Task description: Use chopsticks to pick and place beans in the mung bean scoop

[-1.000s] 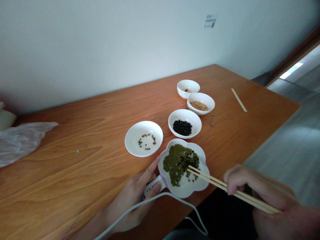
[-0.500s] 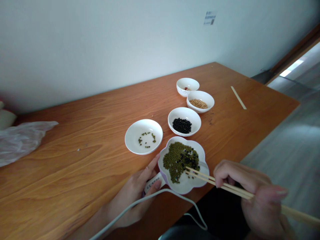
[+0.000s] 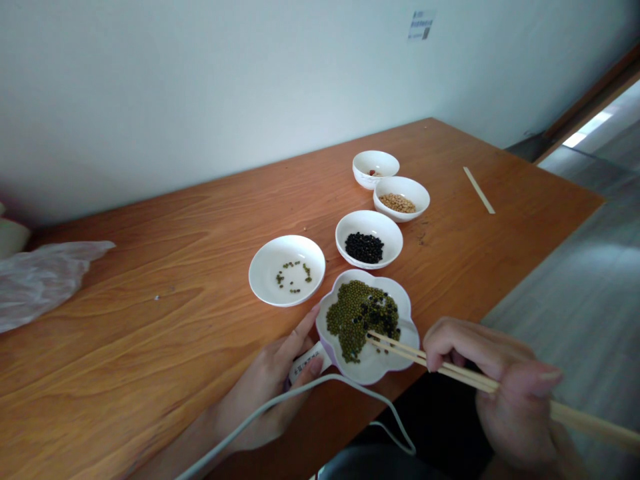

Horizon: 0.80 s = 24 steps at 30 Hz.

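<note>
My left hand (image 3: 280,380) is closed around the labelled handle of a white, flower-shaped dish (image 3: 367,377) with a lilac outside. Green beans (image 3: 350,310) fill much of this dish, with black beans (image 3: 381,313) mixed in on their right side. In my right hand (image 3: 495,383) I grip a pair of wooden chopsticks (image 3: 415,353). Their tips touch down among the beans near the dish's middle; whether a bean sits between them I cannot tell. Just left of the dish stands a white bowl (image 3: 260,277) with some green beans; behind it, a bowl (image 3: 345,247) of black beans.
Farther back are a bowl (image 3: 423,190) of yellowish beans and a bowl (image 3: 357,167) with a few reddish and pale bits. A flat wooden stick (image 3: 479,190) lies at the right. A plastic bag (image 3: 45,280) rests at the left. A white cable (image 3: 280,400) crosses my left wrist.
The chopstick tips and my right hand have shifted slightly left across the dish. My left hand keeps its hold on the handle. The whole view has moved a little.
</note>
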Each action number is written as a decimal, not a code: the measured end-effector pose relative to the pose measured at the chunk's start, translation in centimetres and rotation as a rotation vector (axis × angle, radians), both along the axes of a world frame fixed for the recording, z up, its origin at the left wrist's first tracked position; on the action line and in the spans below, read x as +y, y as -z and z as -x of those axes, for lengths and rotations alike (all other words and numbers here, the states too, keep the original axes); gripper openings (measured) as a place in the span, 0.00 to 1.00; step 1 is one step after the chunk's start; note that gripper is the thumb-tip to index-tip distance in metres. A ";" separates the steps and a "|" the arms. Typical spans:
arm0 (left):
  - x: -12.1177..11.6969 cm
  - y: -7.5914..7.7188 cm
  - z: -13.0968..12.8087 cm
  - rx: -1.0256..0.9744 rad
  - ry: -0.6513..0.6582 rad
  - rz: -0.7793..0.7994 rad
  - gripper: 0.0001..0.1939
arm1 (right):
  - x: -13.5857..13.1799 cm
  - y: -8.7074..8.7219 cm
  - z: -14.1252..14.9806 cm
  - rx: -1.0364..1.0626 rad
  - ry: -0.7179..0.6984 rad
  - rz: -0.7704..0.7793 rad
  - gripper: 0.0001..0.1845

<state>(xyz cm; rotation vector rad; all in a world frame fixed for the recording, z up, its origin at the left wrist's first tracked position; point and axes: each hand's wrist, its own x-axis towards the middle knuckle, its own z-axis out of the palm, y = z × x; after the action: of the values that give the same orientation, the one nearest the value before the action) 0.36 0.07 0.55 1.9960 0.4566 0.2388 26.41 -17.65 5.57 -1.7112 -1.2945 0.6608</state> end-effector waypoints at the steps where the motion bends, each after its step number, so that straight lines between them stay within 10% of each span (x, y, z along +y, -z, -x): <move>1: 0.0 0.0 0.0 -0.006 0.003 0.009 0.33 | -0.1 0.1 0.1 -0.001 0.010 -0.010 0.50; 24: -0.1 0.2 0.3 0.006 -0.002 0.049 0.37 | -1.1 1.0 -1.0 -0.106 0.354 -0.294 0.49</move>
<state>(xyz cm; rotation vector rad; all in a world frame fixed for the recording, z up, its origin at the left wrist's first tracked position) 0.06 0.01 0.35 1.9489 0.4647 0.2206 27.38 -18.73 4.56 -1.6868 -1.0606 0.1668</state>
